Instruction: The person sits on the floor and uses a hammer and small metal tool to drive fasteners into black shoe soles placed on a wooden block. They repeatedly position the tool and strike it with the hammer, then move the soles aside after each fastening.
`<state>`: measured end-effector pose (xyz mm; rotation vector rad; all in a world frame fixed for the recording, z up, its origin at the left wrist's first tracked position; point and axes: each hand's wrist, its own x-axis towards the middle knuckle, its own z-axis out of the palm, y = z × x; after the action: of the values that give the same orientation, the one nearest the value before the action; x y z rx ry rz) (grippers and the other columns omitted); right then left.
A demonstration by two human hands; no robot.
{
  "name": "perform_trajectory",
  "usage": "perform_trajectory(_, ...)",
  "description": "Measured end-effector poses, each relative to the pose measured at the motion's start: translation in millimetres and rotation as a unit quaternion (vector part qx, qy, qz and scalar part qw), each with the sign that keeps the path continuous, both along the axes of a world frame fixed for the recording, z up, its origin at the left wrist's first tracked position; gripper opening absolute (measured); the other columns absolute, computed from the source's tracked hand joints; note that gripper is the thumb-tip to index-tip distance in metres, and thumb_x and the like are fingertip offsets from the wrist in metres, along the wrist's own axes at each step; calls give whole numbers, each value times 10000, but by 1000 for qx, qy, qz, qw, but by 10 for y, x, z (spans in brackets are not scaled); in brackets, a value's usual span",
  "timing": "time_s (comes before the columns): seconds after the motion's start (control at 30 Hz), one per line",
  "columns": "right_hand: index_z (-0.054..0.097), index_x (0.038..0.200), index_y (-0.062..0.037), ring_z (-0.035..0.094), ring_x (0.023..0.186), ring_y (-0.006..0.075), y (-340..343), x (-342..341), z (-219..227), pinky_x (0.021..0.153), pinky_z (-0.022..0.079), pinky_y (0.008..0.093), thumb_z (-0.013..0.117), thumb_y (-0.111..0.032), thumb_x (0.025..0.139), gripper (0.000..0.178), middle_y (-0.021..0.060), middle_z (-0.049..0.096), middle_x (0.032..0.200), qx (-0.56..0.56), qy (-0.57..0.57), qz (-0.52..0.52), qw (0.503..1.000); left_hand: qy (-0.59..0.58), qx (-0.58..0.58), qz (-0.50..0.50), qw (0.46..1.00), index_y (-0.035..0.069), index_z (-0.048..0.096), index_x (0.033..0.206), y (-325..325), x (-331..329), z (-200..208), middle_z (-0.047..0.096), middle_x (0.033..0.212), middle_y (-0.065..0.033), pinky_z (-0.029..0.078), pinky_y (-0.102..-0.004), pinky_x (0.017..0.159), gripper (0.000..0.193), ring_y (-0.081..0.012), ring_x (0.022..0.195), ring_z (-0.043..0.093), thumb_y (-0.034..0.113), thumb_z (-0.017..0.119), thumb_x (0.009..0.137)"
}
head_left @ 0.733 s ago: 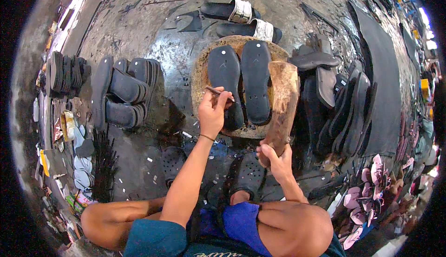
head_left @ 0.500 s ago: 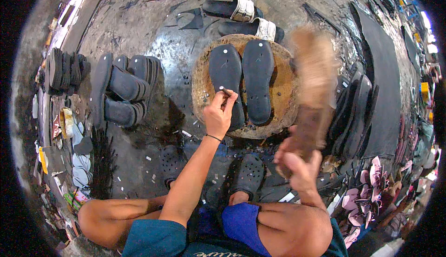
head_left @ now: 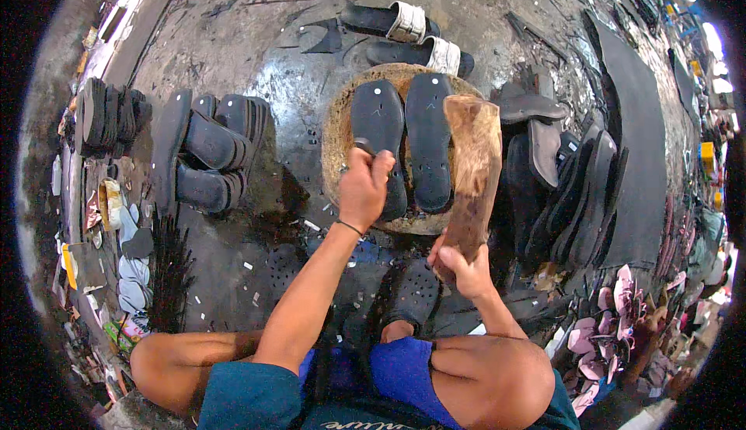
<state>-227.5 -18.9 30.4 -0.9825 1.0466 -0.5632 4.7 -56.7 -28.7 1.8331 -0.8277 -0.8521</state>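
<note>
Head view. Pinches short dark tool (head_left: 362, 145) in left hand (head_left: 364, 193), thumb and fingers curled tight, upper end poking out past them. Holds it over left black sole (head_left: 378, 115), about mid-length. Cannot tell tip contact, lower end hidden by the hand. Wears dark band (head_left: 351, 228) on left wrist.

Wraps right hand (head_left: 464, 268) around narrow lower end of wooden mallet (head_left: 472, 158), closed firmly. Points broad, worn end away from body, over right part of round wooden block (head_left: 336, 123), overlapping outer edge of right black sole (head_left: 429, 123) in view. Cannot tell if touching or raised above.

Has both soles flat, side by side on the block, wide ends away from body, white dot near each far end.

Shows white-strapped sandals (head_left: 444, 55) just beyond block. Has overlapping black soles (head_left: 216, 141) stacked to the left, smaller dark stack (head_left: 105, 119) farther out. To the right, shows leaning pile of dark soles (head_left: 579, 201), then long black sheet (head_left: 639, 146). Lower right, includes heap of pink sandals (head_left: 594, 344). Sits with knees apart, in blue shorts (head_left: 402, 372) and dark perforated clogs (head_left: 414, 290).
</note>
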Motion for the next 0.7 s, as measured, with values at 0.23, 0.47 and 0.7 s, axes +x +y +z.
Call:
perform_trajectory(0.23, 520, 1284, 12, 600, 1005, 174, -2, 428, -189, 814, 534, 351, 703, -244, 917, 483, 88, 615, 1118, 155, -57, -101, 981, 85, -82, -71, 991, -24, 697, 1079, 738, -406, 418, 730, 959, -68, 544, -258, 727, 222, -101, 812, 658, 168, 659, 972)
perform_trajectory(0.47, 568, 1170, -25, 621, 857, 138, 40, 331, -123, 753, 524, 292, 771, -211, 863, 413, 40, 649, 997, 44, 68, -79, 994, 266, -137, 125, 946, -27, 608, 1141, 410, 60, 23, 722, 1010, -119, 585, -271, 741, 232, -144, 855, 693, 163, 594, 1010)
perform_trajectory(0.7, 557, 1174, -28, 641, 850, 148, 1, 195, 262, 754, 537, 305, 792, -138, 816, 442, 55, 668, 950, 40, 79, -68, 994, 137, -122, 79, 980, -17, 636, 1118, 221, 52, -105, 719, 981, -107, 592, -279, 732, 239, -154, 883, 698, 180, 641, 983)
